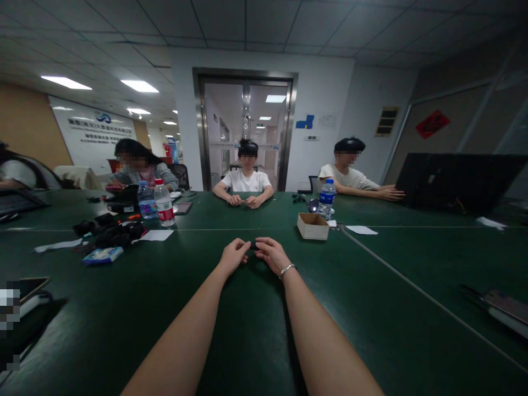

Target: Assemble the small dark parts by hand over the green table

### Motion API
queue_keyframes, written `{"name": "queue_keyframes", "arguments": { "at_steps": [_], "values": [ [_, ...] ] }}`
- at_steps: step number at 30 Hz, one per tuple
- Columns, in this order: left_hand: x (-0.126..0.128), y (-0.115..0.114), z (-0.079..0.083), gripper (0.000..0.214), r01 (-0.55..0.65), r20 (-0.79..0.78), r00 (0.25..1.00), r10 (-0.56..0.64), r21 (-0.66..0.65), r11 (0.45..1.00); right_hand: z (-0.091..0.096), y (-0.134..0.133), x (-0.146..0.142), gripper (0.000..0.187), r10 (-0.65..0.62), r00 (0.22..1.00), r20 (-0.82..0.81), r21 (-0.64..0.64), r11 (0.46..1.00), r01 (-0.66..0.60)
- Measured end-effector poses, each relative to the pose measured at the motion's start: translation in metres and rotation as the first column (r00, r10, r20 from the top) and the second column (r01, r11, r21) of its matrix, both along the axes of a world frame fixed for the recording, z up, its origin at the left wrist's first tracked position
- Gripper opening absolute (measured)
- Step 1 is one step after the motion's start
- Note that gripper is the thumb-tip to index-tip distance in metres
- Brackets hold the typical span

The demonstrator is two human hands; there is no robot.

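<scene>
Both my arms stretch forward over the green table (247,330). Between my fingertips is a small dark object (253,245); its kind is too small to make out. My left hand (234,256) pinches its left end, with thumb and fingers closed together. At the right end my right hand (271,254), with a silver bracelet (287,270) on the wrist, grips it the same way. The hands are close together, just above the tabletop or resting on it; I cannot tell which. An open cardboard box (313,226) stands to the right, beyond my right hand.
Behind the box stands a water bottle (327,199). Two more bottles, one red-labelled (164,203), stand at left near black gear (117,234) and a blue-white packet (103,256). Several people sit around the table, one person (246,179) directly opposite. A black monitor (457,181) is at right.
</scene>
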State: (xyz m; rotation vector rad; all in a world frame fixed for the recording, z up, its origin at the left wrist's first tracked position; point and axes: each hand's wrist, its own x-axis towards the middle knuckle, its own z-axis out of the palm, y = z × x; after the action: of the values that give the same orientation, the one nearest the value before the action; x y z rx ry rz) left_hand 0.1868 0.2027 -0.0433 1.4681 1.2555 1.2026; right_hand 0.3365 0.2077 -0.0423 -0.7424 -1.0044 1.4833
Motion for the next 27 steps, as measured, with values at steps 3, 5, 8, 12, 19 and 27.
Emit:
{"name": "queue_keyframes", "arguments": {
  "at_steps": [3,5,8,12,19,27],
  "values": [
    [-0.0006,0.0014,-0.0033,0.049,-0.003,0.0,1.0,0.003,-0.016,1.0,-0.0003,0.0,-0.0003,0.027,0.005,1.0,0.006,0.002,1.0,-0.005],
    [-0.0009,0.0022,-0.0045,0.048,-0.006,0.019,1.0,0.006,-0.009,1.0,-0.0007,0.0,-0.0002,0.027,-0.005,1.0,0.0,0.005,1.0,0.005],
    [-0.0012,0.0033,-0.0056,0.049,0.011,0.006,1.0,-0.011,-0.017,1.0,-0.0011,0.0,0.0002,0.027,0.001,1.0,-0.004,0.007,1.0,-0.001],
    [-0.0015,0.0048,-0.0067,0.049,0.006,0.01,1.0,-0.006,-0.009,1.0,-0.0009,0.0005,0.001,0.026,0.002,1.0,-0.011,0.003,1.0,-0.002],
    [-0.0012,0.0056,-0.0074,0.048,0.011,-0.007,1.0,-0.011,-0.018,1.0,-0.0012,0.0015,0.0014,0.028,0.008,1.0,0.004,0.008,1.0,-0.009],
    [0.0003,0.0038,-0.0045,0.042,0.006,0.001,1.0,-0.006,-0.015,1.0,-0.002,0.0019,0.001,0.03,-0.001,1.0,0.003,0.005,1.0,0.001]
  ]
}}
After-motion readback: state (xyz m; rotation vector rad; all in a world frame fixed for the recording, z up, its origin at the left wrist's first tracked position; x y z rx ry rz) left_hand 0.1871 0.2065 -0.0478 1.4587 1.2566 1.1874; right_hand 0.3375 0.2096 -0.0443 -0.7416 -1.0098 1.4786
